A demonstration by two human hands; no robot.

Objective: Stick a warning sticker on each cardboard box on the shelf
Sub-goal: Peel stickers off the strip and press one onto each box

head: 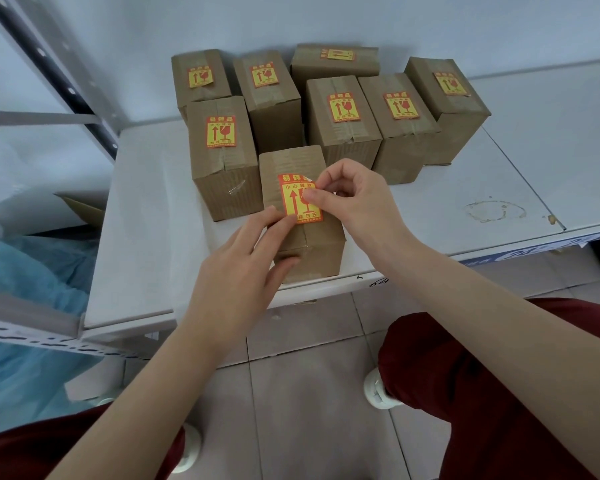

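We look down on a white shelf board (pixel 142 209) that stands against a pale wall (pixel 326 19), with grey floor tiles (pixel 309 393) below it. At the far left a metal upright (pixel 49 64) of the rack runs slantwise, and under it lies some blue plastic sheet (pixel 28 271).

On the board stand seven other boxes (pixel 340 147) of brown cardboard, close together toward the wall. Each carries a red and yellow label on its top.

Nearer to us, at the front edge of the board, stands the near box (pixel 312 251) alone, just in front of the others. The warning sticker (pixel 297 199) lies on its top, and its far right corner is still lifted, showing white underneath.

The left hand (pixel 239 271) rests on this box with almost straight fingers. One fingertip presses the near left corner of the sticker and the thumb lies against the near face of the box. The right hand (pixel 357 199) has its fingers curled and pinches the right edge of the sticker between thumb and forefinger.

Further right the board shows a brownish ring stain (pixel 496 211). Below, at the near right, we see a knee in dark red trousers (pixel 499 375).
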